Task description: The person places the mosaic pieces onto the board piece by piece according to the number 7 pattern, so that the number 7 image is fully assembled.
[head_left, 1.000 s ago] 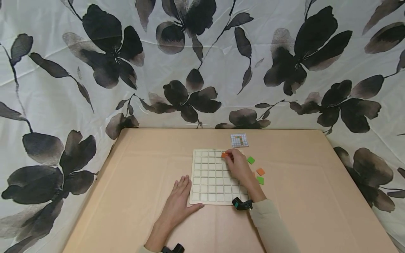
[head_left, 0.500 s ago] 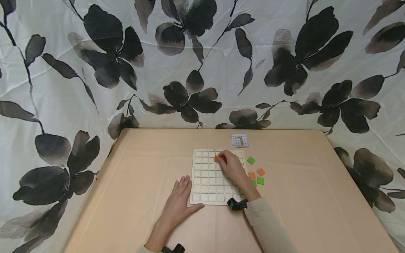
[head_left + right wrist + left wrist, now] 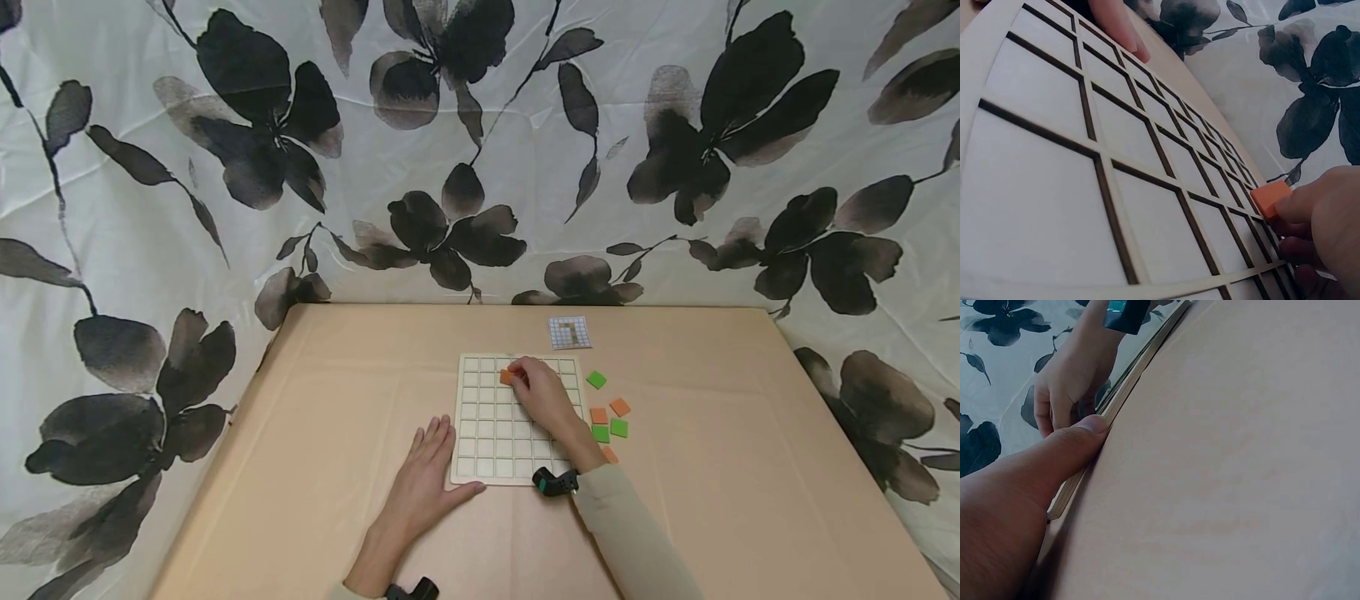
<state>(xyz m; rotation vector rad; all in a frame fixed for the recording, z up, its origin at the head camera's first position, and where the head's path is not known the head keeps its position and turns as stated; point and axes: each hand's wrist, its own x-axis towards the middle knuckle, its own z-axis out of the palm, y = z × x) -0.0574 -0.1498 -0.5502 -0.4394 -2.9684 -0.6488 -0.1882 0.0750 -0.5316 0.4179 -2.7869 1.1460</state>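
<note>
A white board with a raised grid of square cells (image 3: pixel 486 442) lies on the table. Between thumb and fingers, my right hand (image 3: pixel 546 398) pinches an orange square tile (image 3: pixel 506 377) over the upper part of the grid. In the right wrist view that tile (image 3: pixel 1270 197) is tilted at the far cells; whether it touches the board I cannot tell. My left hand (image 3: pixel 422 483) rests flat at the board's left side, fingers straight, its thumb at the lower left corner. The left wrist view shows the left thumb (image 3: pixel 1088 428) against the board's edge (image 3: pixel 1141 365).
Right of the board lie loose tiles, among them a green tile (image 3: pixel 596 380), an orange tile (image 3: pixel 619 407) and another green tile (image 3: pixel 618 427). Behind the board is a small card with a coloured grid pattern (image 3: pixel 570 332). A floral cloth (image 3: pixel 450 150) hangs behind the table.
My right hand has moved left across the upper grid with the orange tile, uncovering more loose tiles at the board's right. The left hand has stayed in place.
</note>
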